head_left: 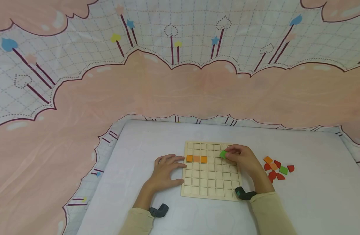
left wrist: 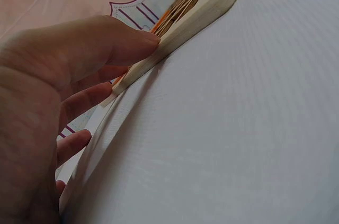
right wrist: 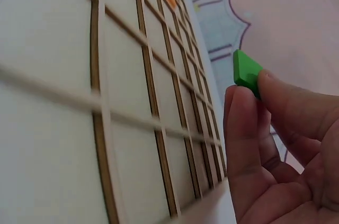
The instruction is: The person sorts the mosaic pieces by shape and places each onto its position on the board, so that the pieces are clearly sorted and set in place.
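A wooden grid board (head_left: 210,194) lies on the white table, with three orange square tiles (head_left: 196,159) side by side in one row at its left. My right hand (head_left: 241,158) pinches a green square tile (right wrist: 246,71) between thumb and fingertips, over the upper right part of the board. My left hand (head_left: 166,173) rests at the board's left edge with its fingers spread. In the left wrist view its thumb (left wrist: 127,44) touches the board's side (left wrist: 206,23).
Right of the board lies a loose pile of red quarter-round pieces (head_left: 280,176), orange squares (head_left: 268,160) and a green square (head_left: 283,170). Dark wrist devices sit at both cuffs. A patterned pink-and-white cloth (head_left: 197,94) hangs behind the table.
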Action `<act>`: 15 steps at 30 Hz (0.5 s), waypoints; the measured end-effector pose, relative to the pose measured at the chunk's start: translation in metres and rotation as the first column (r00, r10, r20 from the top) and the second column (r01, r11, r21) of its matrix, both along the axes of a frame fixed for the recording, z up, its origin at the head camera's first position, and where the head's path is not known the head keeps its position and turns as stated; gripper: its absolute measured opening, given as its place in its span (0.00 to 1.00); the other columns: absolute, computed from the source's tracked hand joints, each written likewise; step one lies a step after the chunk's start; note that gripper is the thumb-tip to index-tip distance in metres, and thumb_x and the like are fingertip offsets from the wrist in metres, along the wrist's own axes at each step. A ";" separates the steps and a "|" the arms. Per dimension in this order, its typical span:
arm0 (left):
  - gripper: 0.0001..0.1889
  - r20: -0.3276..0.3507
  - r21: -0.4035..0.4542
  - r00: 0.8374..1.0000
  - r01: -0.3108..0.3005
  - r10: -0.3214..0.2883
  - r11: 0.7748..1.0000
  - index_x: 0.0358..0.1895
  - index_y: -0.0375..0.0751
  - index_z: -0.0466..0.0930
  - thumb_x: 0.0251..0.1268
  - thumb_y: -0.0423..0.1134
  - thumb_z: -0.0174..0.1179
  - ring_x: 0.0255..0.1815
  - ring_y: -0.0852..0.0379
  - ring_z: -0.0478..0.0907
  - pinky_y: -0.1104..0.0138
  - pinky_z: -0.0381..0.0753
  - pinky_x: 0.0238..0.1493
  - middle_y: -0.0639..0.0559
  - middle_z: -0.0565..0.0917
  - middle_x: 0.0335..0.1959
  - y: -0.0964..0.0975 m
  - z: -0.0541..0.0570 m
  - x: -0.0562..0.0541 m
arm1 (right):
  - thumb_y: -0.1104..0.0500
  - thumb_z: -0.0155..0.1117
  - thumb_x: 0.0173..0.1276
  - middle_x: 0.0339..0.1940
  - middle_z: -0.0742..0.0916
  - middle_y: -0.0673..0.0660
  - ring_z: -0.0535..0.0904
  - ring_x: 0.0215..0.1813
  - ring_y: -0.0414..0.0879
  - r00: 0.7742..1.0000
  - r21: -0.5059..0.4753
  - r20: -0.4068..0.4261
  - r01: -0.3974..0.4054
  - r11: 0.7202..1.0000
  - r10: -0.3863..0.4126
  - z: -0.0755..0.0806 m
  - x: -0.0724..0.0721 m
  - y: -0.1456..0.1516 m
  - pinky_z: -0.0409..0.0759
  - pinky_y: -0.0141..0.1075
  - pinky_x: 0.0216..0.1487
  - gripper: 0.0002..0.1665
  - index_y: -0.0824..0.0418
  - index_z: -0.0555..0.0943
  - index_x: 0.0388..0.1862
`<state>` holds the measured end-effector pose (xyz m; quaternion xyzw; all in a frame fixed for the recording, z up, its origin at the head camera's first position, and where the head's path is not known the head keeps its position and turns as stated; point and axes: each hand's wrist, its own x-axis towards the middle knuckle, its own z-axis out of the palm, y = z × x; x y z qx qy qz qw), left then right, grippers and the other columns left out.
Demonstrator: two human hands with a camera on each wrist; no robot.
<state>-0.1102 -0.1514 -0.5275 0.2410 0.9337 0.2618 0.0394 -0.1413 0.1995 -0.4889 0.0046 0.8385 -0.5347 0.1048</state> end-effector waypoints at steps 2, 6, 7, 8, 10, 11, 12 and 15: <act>0.25 -0.003 -0.001 1.000 -0.002 0.002 1.000 0.58 0.65 0.83 0.53 0.56 0.70 0.78 0.51 0.60 0.41 0.47 0.74 0.64 0.73 0.74 0.000 -0.001 0.000 | 0.58 0.71 0.68 0.42 0.87 0.56 0.80 0.43 0.44 1.000 -0.041 0.027 -0.011 0.999 0.012 0.000 -0.001 -0.010 0.80 0.31 0.46 0.16 0.65 0.83 0.50; 0.25 -0.007 0.008 1.000 -0.003 0.003 1.000 0.58 0.64 0.83 0.52 0.55 0.70 0.78 0.51 0.60 0.41 0.47 0.74 0.64 0.73 0.73 -0.001 -0.002 0.001 | 0.60 0.72 0.67 0.37 0.86 0.56 0.79 0.36 0.44 0.996 -0.123 0.066 -0.046 0.991 0.054 -0.003 -0.006 -0.025 0.83 0.32 0.38 0.17 0.69 0.83 0.50; 0.25 -0.008 0.007 1.000 -0.002 0.002 1.000 0.58 0.64 0.83 0.52 0.55 0.70 0.78 0.51 0.60 0.41 0.47 0.74 0.64 0.73 0.73 -0.001 -0.002 0.001 | 0.60 0.72 0.66 0.36 0.86 0.56 0.79 0.35 0.44 0.996 -0.130 0.075 -0.048 0.990 0.058 -0.005 -0.007 -0.027 0.82 0.32 0.37 0.17 0.69 0.84 0.49; 0.25 -0.008 0.006 1.000 -0.001 0.001 1.000 0.58 0.64 0.83 0.53 0.56 0.70 0.78 0.51 0.60 0.41 0.47 0.74 0.64 0.73 0.73 -0.001 -0.002 0.002 | 0.59 0.73 0.66 0.35 0.86 0.55 0.78 0.34 0.44 0.995 -0.121 0.078 -0.053 0.991 0.063 -0.006 -0.009 -0.028 0.81 0.31 0.36 0.17 0.68 0.84 0.49; 0.25 -0.008 0.002 1.000 0.004 -0.004 1.000 0.58 0.64 0.83 0.53 0.56 0.69 0.78 0.52 0.59 0.41 0.47 0.74 0.65 0.73 0.73 -0.001 -0.003 0.001 | 0.59 0.73 0.65 0.34 0.85 0.53 0.77 0.34 0.43 0.994 -0.103 0.085 -0.058 0.993 0.066 -0.008 -0.011 -0.030 0.79 0.31 0.35 0.16 0.68 0.85 0.48; 0.25 -0.009 0.002 1.000 0.005 -0.005 1.000 0.58 0.64 0.83 0.53 0.56 0.69 0.78 0.52 0.59 0.41 0.47 0.74 0.65 0.73 0.74 -0.001 -0.002 0.001 | 0.59 0.74 0.65 0.33 0.85 0.53 0.77 0.34 0.43 0.994 -0.097 0.092 -0.053 0.994 0.062 -0.008 -0.012 -0.031 0.78 0.31 0.35 0.16 0.67 0.86 0.48; 0.25 -0.011 0.002 1.000 0.006 -0.006 1.000 0.58 0.64 0.83 0.53 0.56 0.69 0.78 0.52 0.59 0.41 0.47 0.74 0.65 0.73 0.73 -0.001 -0.002 0.001 | 0.59 0.74 0.64 0.33 0.85 0.52 0.77 0.34 0.43 0.993 -0.094 0.105 -0.044 0.995 0.054 -0.009 -0.013 -0.031 0.78 0.30 0.35 0.16 0.67 0.86 0.47; 0.25 -0.018 0.009 1.000 0.006 -0.006 1.000 0.58 0.64 0.83 0.53 0.56 0.69 0.78 0.51 0.60 0.41 0.48 0.73 0.64 0.73 0.73 -0.001 -0.001 0.001 | 0.59 0.74 0.64 0.33 0.85 0.51 0.77 0.34 0.42 0.990 -0.082 0.130 -0.035 0.996 0.046 -0.009 -0.015 -0.033 0.78 0.30 0.35 0.15 0.65 0.87 0.46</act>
